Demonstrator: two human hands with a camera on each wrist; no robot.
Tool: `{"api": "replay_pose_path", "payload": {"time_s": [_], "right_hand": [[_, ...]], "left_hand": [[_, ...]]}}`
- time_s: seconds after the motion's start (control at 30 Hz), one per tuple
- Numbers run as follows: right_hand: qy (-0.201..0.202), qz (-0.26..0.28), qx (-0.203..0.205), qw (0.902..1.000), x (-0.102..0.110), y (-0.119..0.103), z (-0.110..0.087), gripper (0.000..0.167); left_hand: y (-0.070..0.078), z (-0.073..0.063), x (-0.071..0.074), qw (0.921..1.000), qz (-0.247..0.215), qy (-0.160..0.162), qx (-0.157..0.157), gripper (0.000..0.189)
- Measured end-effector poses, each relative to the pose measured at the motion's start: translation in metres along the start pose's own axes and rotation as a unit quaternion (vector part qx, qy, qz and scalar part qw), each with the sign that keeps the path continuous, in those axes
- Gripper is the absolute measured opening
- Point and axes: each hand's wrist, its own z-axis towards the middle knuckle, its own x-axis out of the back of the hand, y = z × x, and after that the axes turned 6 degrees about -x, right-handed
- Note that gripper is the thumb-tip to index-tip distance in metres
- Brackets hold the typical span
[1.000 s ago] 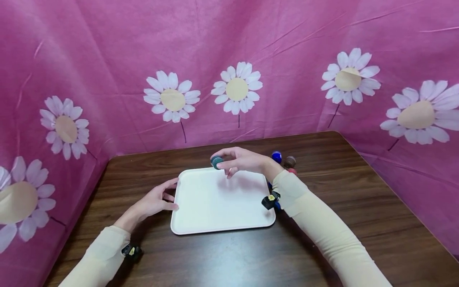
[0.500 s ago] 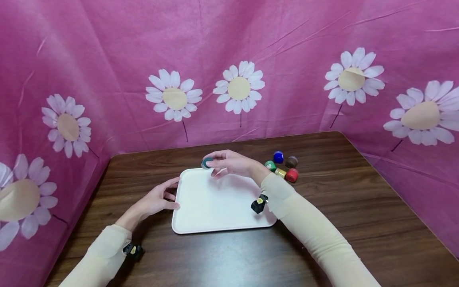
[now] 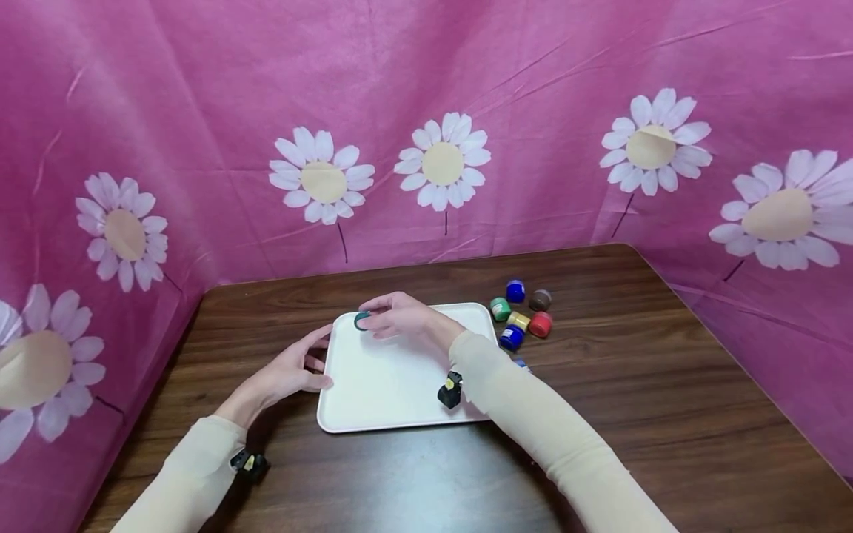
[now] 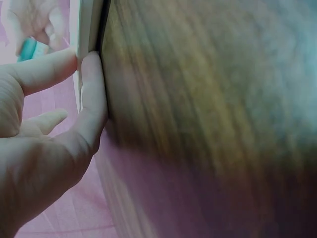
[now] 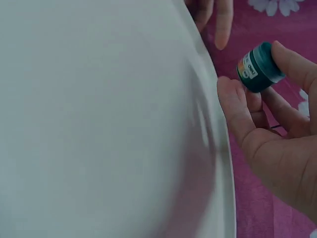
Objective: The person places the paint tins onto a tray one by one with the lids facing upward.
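A white rectangular tray (image 3: 400,385) lies on the brown wooden table. Along its left edge, my left hand (image 3: 286,376) holds the rim; in the left wrist view, two fingertips pinch it from either side. My right hand (image 3: 404,316) is over the tray's far left corner. Between its fingertips it pinches a small teal-green paint jar (image 3: 362,320). In the right wrist view the jar (image 5: 257,67) is tilted, its printed label facing the camera, with thumb and fingers on its ends. The same jar (image 4: 30,49) shows at the upper left of the left wrist view.
Right of the tray several paint jars stand grouped: a blue jar (image 3: 515,291), a brown jar (image 3: 540,300), a green jar (image 3: 500,309), a yellow jar (image 3: 518,320), a red jar (image 3: 540,324) and another blue jar (image 3: 512,338). A pink flowered cloth (image 3: 533,185) hangs behind the table.
My right hand has moved left and lower with the teal-green jar, from the tray's far middle to its far left corner. The grouped jars have come into view. My left hand stays put.
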Motion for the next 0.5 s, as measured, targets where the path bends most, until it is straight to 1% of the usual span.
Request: {"api": "replay_pose_path", "payload": {"time_s": [0.1,0.17,0.3,0.5], "right_hand": [[0.018,0.010,-0.003,0.9998,-0.006,0.006,0.009,0.049],[0.028,0.016,-0.008,0.9995,-0.008,0.009,0.014,0.048],[0.046,0.015,-0.021,0.9986,-0.014,0.012,0.020,0.044],[0.074,-0.005,-0.024,0.9969,-0.021,0.012,0.025,0.037]], "left_hand": [[0.000,-0.002,-0.001,0.9997,-0.024,-0.002,0.006,0.103],[-0.001,-0.003,-0.002,0.9995,-0.029,0.000,0.011,0.105],[-0.001,-0.003,-0.003,0.9996,-0.029,0.001,0.007,0.104],[-0.002,-0.003,-0.002,0.9996,-0.029,-0.002,0.005,0.103]]}}
